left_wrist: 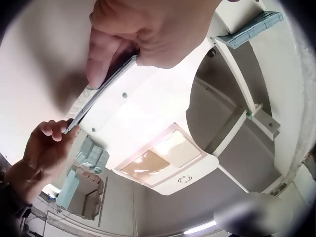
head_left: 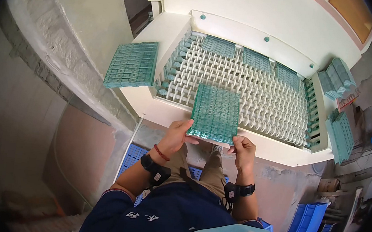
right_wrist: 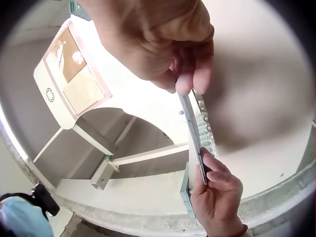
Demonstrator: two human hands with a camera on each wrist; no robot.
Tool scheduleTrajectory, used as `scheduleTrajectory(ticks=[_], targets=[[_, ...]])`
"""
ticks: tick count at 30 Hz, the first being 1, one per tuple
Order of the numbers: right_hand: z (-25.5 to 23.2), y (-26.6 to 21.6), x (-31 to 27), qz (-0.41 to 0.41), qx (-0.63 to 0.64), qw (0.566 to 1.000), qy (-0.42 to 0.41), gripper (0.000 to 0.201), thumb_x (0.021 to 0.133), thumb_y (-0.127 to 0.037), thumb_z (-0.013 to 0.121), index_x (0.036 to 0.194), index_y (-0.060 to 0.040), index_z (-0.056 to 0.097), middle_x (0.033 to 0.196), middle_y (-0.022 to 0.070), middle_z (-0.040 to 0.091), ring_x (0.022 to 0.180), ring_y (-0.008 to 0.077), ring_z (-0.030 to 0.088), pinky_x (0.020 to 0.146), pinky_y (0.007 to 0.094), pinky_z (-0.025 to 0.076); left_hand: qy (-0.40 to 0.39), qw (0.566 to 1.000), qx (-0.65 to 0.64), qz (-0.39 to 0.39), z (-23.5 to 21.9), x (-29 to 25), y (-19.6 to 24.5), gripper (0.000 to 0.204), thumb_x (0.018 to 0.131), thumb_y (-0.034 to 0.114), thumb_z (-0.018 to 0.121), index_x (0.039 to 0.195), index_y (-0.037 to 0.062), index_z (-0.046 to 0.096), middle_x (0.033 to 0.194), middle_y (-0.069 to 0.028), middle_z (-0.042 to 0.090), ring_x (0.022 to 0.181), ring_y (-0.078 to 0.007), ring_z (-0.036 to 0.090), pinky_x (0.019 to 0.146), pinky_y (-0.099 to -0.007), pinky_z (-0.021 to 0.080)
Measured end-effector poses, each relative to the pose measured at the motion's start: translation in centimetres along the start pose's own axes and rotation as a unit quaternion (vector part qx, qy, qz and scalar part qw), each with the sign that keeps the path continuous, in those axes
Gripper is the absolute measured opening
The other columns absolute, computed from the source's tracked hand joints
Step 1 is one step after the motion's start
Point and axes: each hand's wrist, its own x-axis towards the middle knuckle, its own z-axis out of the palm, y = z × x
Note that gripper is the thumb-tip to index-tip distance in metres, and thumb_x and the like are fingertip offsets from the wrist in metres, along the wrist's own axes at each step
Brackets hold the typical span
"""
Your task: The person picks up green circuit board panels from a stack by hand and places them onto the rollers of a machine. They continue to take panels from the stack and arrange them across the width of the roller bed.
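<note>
Held between both hands, a green circuit board panel (head_left: 215,113) with a repeating grid pattern tilts over the front edge of a white roller conveyor (head_left: 260,101). My left hand (head_left: 178,133) grips its near left corner, thumb on top and fingers beneath. At the near right corner, my right hand (head_left: 243,151) pinches the edge. Both wrist views show the panel (left_wrist: 101,96) edge-on as a thin sheet. Several similar panels, including one green panel (head_left: 219,46), lie on the rollers along the far side.
On the conveyor's left ledge lies a stack of green panels (head_left: 132,64). More panels (head_left: 337,79) stand on the right ledge, with another stack (head_left: 340,136) nearer. A rough wall (head_left: 61,48) runs along the left. Blue crates (head_left: 306,219) sit on the floor at right.
</note>
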Motion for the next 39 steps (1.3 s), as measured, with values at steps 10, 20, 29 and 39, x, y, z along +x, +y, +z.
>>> scheduleTrajectory(ticks=[10, 20, 29, 39], targets=[[-0.9, -0.7, 0.3, -0.01, -0.107, 0.993, 0.046, 0.019, 0.082, -0.013, 0.061, 0.081, 0.0056, 0.06, 0.056, 0.0054, 0.056, 0.041, 0.0094, 0.049, 0.04, 0.0205, 0.042, 0.068, 0.982, 0.175, 0.033, 1.7, 0.0, 1.7, 0.023, 0.083, 0.018, 0.06, 0.09, -0.0031, 0.063, 0.077, -0.0063, 0.062, 0.06, -0.011, 0.059, 0.047, -0.0226, 0.051], [-5.4, -4.1, 5.1, -0.037, -0.083, 0.987, 0.13, 0.02, 0.083, -0.018, 0.061, 0.076, 0.0006, 0.06, 0.051, 0.0017, 0.051, 0.037, 0.0081, 0.045, 0.035, 0.0197, 0.034, 0.096, 0.966, 0.228, 0.072, 0.5, 5.2, 6.8, 0.027, 0.079, 0.022, 0.064, 0.083, -0.0043, 0.062, 0.072, -0.0097, 0.062, 0.059, -0.0203, 0.063, 0.045, -0.025, 0.049], [-11.1, -6.0, 8.7, -0.113, -0.43, 0.872, 0.203, 0.031, 0.079, -0.024, 0.062, 0.063, 0.0024, 0.059, 0.05, 0.0035, 0.051, 0.041, 0.009, 0.046, 0.04, 0.0255, 0.036, 0.153, 0.502, 0.77, 0.364, 1.3, 5.2, 6.0, 0.052, 0.073, 0.039, 0.064, 0.109, 0.0032, 0.053, 0.109, -0.0139, 0.055, 0.105, -0.0301, 0.048, 0.084, -0.0385, 0.042], [-23.7, -9.4, 8.4, -0.182, -0.523, 0.766, 0.327, 0.029, 0.077, -0.023, 0.063, 0.069, 0.004, 0.063, 0.052, 0.0054, 0.054, 0.042, 0.0099, 0.047, 0.043, 0.0276, 0.037, 0.026, 0.481, 0.826, 0.293, 0.0, 6.4, 4.9, 0.059, 0.08, 0.046, 0.053, 0.123, 0.007, 0.045, 0.13, -0.0127, 0.042, 0.123, -0.0278, 0.035, 0.102, -0.0479, 0.023]])
